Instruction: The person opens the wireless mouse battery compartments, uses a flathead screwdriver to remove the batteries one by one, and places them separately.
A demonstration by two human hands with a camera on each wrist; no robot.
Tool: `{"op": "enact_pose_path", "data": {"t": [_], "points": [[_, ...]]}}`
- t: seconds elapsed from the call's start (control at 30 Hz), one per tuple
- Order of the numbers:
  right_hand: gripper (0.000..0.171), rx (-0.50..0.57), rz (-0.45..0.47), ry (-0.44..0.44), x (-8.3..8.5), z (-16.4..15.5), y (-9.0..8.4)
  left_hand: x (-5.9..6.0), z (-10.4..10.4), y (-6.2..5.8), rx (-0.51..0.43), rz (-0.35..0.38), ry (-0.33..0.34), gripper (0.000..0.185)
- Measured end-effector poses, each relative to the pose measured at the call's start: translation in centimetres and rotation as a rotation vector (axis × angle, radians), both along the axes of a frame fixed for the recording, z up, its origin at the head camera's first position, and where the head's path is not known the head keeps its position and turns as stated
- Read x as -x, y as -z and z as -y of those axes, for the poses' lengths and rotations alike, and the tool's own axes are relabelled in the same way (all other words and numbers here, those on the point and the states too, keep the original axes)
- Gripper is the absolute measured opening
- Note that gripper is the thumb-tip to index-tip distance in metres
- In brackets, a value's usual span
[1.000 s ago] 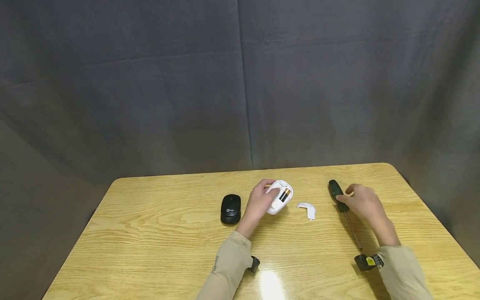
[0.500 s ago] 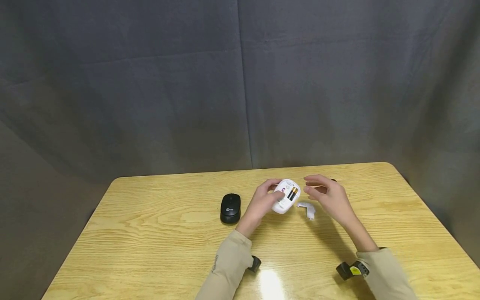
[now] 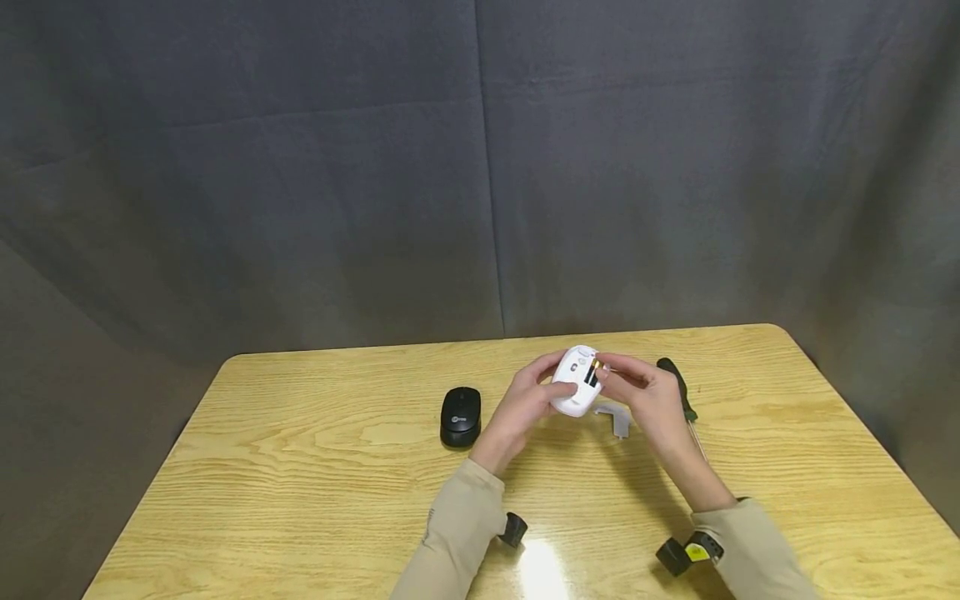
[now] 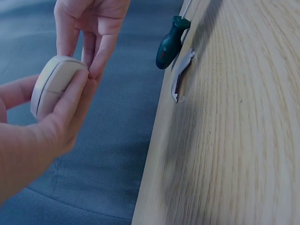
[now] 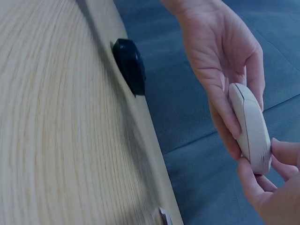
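A white computer mouse is held underside up above the table, its battery bay uncovered. Two black-and-gold batteries show inside the bay. My left hand grips the mouse from the left, thumb across its underside. From the other side my right hand reaches in, thumb over the bay and fingers at the mouse's edge. In the right wrist view, right thumb and fingers pinch one end of the mouse. A white L-shaped battery cover lies on the table below the hands.
A black mouse sits left of the hands. On the right lies a green-handled screwdriver, its shaft partly behind the right arm. The wooden table ends at a dark grey curtain.
My right hand has left the screwdriver, which lies on the table, and moved left onto the white mouse. The left hand has brought the mouse slightly right and up.
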State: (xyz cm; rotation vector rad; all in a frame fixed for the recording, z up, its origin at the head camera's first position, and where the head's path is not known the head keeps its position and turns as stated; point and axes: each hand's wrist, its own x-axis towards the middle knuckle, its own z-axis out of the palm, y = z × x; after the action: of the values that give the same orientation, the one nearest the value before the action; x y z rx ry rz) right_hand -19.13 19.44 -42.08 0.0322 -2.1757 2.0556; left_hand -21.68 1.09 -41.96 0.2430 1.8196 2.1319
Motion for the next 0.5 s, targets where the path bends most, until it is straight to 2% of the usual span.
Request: {"op": "enact_pose_path", "data": {"t": [0.13,0.27,0.37,0.5], "points": [[0.033,0.136,0.045,0.033,0.09,0.13,-0.09,0.07,0.14,-0.02,0.007,-0.018,0.061,0.060],[0.015,0.268,0.088,0.059,0.07,0.34,-0.20,0.05,-0.10,0.17,0.035,-0.048,0.060,0.060],[0.022,0.336,0.105,0.084,0.01,0.52,-0.17,0.02,-0.43,0.40,0.032,-0.050,0.038,0.061],[0.028,0.375,0.101,0.113,-0.03,0.80,-0.06,-0.02,-0.66,0.55,0.041,-0.048,0.006,0.061]]}}
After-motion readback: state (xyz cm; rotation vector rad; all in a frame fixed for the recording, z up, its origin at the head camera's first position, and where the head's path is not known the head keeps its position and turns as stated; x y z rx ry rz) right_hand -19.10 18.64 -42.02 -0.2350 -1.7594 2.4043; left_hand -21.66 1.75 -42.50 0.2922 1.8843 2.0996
